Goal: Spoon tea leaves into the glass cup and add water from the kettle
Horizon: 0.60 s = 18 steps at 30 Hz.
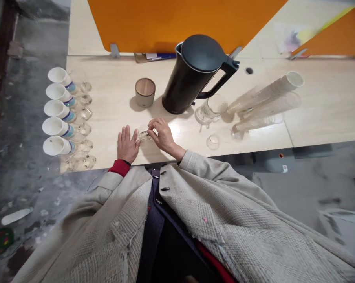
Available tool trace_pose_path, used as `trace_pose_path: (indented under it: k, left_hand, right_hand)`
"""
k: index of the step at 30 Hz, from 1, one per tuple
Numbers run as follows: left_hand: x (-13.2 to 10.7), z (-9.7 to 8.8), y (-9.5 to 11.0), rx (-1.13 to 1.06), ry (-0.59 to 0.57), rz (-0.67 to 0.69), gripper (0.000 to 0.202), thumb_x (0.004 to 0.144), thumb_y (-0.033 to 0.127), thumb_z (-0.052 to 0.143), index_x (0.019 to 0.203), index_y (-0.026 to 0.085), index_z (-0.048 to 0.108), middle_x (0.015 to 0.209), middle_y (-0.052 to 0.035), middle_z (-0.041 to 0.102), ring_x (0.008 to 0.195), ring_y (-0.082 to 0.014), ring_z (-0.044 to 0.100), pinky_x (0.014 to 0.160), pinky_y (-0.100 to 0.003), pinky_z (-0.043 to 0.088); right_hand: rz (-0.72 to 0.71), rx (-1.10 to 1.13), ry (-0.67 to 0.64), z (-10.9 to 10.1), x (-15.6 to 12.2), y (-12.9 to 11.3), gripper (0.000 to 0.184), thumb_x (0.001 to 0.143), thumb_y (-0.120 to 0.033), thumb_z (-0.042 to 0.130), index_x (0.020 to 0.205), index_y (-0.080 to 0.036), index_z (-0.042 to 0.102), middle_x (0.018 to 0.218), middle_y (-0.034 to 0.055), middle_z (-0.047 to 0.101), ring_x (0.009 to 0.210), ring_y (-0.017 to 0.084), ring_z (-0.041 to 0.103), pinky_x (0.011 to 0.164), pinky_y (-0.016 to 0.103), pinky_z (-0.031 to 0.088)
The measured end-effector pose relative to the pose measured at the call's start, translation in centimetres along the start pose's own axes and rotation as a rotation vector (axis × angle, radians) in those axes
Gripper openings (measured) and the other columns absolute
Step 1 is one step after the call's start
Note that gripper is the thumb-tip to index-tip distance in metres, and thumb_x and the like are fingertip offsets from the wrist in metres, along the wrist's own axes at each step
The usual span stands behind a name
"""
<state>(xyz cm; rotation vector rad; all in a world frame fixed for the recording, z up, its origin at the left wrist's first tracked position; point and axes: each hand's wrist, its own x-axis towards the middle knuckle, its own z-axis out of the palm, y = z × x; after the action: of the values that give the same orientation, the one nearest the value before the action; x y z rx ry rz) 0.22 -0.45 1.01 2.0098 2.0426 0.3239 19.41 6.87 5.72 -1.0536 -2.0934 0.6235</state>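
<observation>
In front of me stands a small clear cup [144, 135] with dark bits at its bottom. My left hand [128, 144] lies with its fingers stretched out on the table, its thumb against the cup's left side. Over the cup's right rim, my right hand [162, 135] has thumb and fingertips pinched together; whatever is between them is too small or hidden to make out. Behind the hands is a lidded canister [145, 92] with a wooden top. A black electric kettle [192, 72] stands upright to its right.
At the table's left end are a column of white paper cups [57, 107] and a row of clear cups [82, 133]. To the right stand a glass measuring cup [214, 108], a small clear cup [213, 142] and tall cup stacks [266, 98]. An orange divider [180, 19] runs behind.
</observation>
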Motion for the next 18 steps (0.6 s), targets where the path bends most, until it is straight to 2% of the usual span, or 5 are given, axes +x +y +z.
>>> trace_pose_path:
  k: [5, 9, 15, 18]
  left_hand:
    - [0.0, 0.0, 0.1, 0.005, -0.002, 0.0, 0.06, 0.11, 0.041, 0.046, 0.166, 0.02, 0.048, 0.183, -0.0161, 0.022, 0.172, -0.0349, 0.013, 0.139, -0.061, 0.016]
    - [-0.1, -0.1, 0.2, 0.015, -0.005, -0.004, 0.06, 0.11, 0.04, 0.047, 0.166, 0.02, 0.048, 0.182, -0.017, 0.022, 0.172, -0.0352, 0.014, 0.139, -0.059, 0.015]
    - [-0.1, -0.2, 0.1, 0.017, -0.007, -0.002, 0.06, 0.11, 0.041, 0.047, 0.166, 0.022, 0.047, 0.183, -0.0158, 0.022, 0.172, -0.0348, 0.015, 0.139, -0.06, 0.017]
    - [-0.1, -0.1, 0.0, 0.011, 0.0, -0.001, 0.06, 0.109, 0.041, 0.048, 0.166, 0.021, 0.048, 0.182, -0.0155, 0.024, 0.172, -0.0345, 0.016, 0.139, -0.06, 0.017]
  right_hand:
    - [-0.001, -0.01, -0.074, 0.1, -0.2, 0.0, 0.015, 0.103, -0.018, 0.059, 0.098, -0.022, 0.073, 0.121, 0.0105, 0.074, 0.115, 0.029, 0.061, 0.102, 0.046, 0.043]
    - [-0.023, 0.033, -0.094, -0.4, -0.2, -0.1, 0.017, 0.106, -0.029, 0.06, 0.105, -0.022, 0.075, 0.126, 0.0111, 0.073, 0.118, 0.029, 0.062, 0.106, 0.047, 0.044]
    - [-0.014, 0.135, -0.004, 0.5, -0.5, 0.6, 0.03, 0.109, -0.046, 0.059, 0.096, -0.022, 0.071, 0.109, 0.01, 0.075, 0.107, 0.027, 0.066, 0.102, 0.044, 0.048]
    - [0.006, 0.114, -0.073, 0.7, -0.6, 0.8, 0.034, 0.109, -0.048, 0.057, 0.096, -0.023, 0.075, 0.116, 0.0103, 0.077, 0.112, 0.027, 0.067, 0.106, 0.046, 0.048]
